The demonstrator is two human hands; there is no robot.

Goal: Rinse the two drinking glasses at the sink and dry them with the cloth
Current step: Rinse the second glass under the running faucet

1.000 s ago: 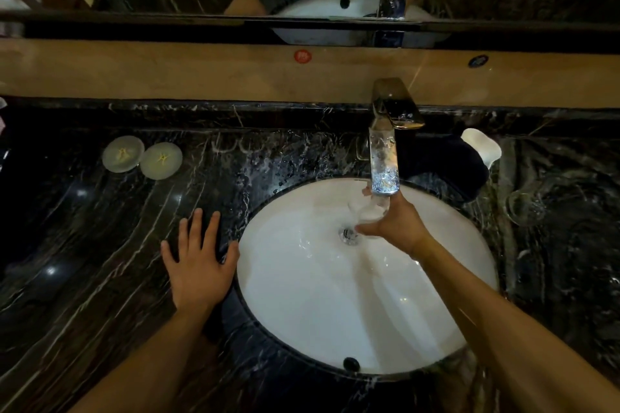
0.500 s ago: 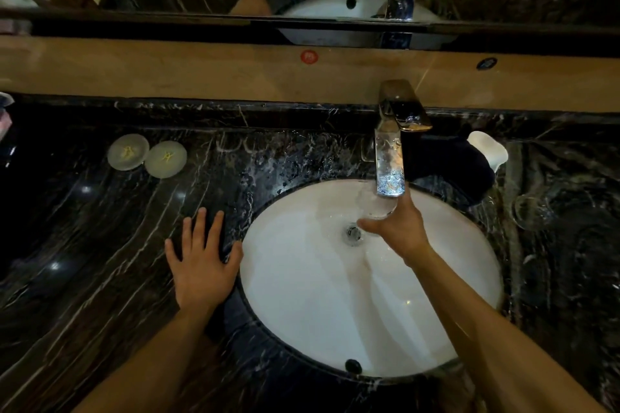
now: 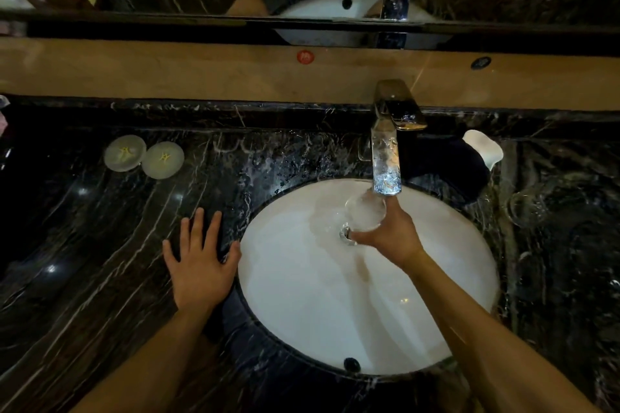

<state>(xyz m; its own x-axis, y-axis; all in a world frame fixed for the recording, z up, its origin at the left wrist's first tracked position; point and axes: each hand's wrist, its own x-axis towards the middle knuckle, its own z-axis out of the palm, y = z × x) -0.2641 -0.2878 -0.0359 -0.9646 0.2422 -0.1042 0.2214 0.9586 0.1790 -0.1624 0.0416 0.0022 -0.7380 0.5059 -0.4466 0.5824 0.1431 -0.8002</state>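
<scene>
My right hand [image 3: 391, 236] is out over the white oval basin [image 3: 302, 295] sunk into the black, white-veined marble counter [image 3: 100, 228], and its fingers and thumb are curled round a clear drinking glass [image 3: 365, 214]. The glass sits at the far-left side of my hand, tilted so its round mouth faces up toward me, directly under the spout of the chrome square-edged tap [image 3: 385, 157]; my thumb runs along its near side and one finger reaches up past its far edge toward the spout. Below the glass lies the metal drain [image 3: 345, 235]. My left hand [image 3: 201, 261] lies flat on the counter just left of the basin's rim, fingers spread and straight, holding nothing. A second clear glass [image 3: 528, 209] stands on the counter well to the right of the basin, faint against the dark stone. A dark cloth [image 3: 449, 171] lies behind the basin to the right of the tap, with a small white dish-like piece [image 3: 483, 147] at its far end. Two pale round discs [image 3: 144, 156] rest side by side at the counter's far left.
</scene>
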